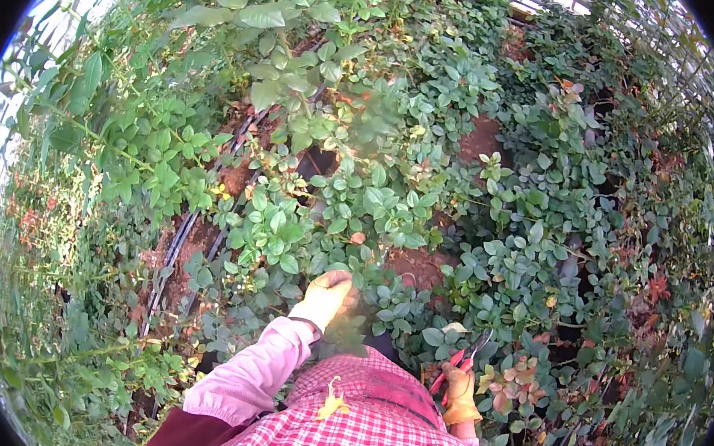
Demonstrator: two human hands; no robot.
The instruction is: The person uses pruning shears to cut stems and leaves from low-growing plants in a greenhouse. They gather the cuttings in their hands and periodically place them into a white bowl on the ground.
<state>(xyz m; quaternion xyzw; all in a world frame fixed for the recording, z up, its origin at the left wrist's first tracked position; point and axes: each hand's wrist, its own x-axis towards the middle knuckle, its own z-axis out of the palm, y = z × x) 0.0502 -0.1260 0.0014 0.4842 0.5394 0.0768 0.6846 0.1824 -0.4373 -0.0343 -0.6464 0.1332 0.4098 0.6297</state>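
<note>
My left hand (328, 297), in a pale yellow work glove, reaches among the leaves of a rose bush (275, 231) just in front of my body. Its fingers are curled, and leaves partly hide them, so what it holds cannot be told. Lower right, my right hand (460, 388) wears an orange-yellow glove and is closed on red-handled pruning shears (460, 360). Their metal blades point up and to the right, beside green leaves. A yellow withered leaf (332, 404) lies on my red-and-white checked garment (361, 443).
Dense leafy rose bushes (520, 264) surround me on all sides. Dark thin irrigation hoses (174, 250) run along reddish soil (197, 243) to the left. Tall leafy stems (138, 157) arch in close at the upper left. Reddish leaves (515, 385) grow beside my right hand.
</note>
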